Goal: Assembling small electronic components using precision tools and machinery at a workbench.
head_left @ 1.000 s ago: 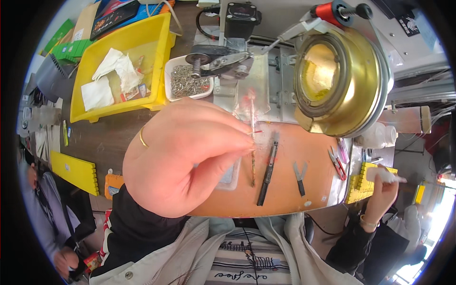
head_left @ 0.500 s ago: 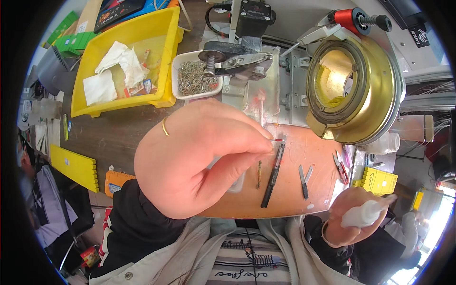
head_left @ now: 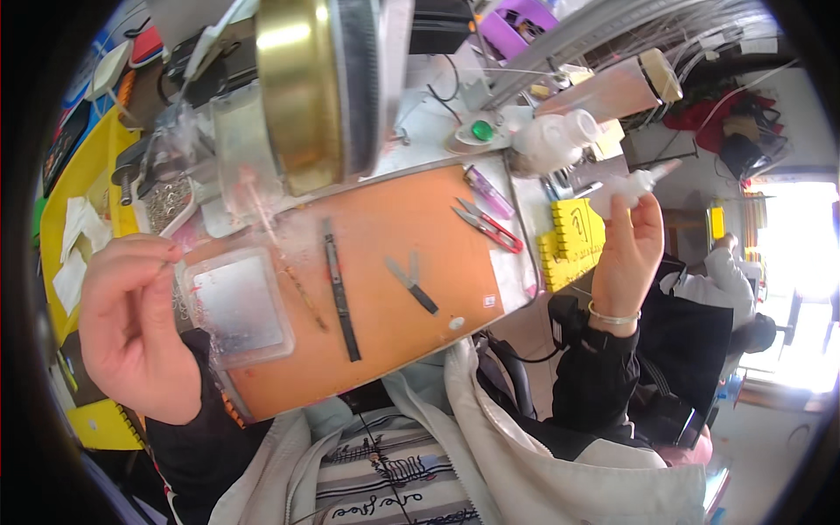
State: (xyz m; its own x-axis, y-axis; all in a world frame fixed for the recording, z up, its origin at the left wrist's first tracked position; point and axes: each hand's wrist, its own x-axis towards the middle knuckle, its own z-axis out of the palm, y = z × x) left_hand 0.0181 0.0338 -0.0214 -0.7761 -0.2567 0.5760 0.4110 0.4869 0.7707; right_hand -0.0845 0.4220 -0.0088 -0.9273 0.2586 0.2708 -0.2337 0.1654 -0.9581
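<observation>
Head view: right hand [head_left: 628,258] gripping a small white bottle [head_left: 632,187].
Grip closed on the bottle, its nozzle [head_left: 667,169] pointing up and right, near the yellow block [head_left: 577,233] by the counter [head_left: 385,337]. Left hand [head_left: 136,328] pinched narrow near the clear tray [head_left: 254,356]; anything within the pinch is too small to tell.
</observation>
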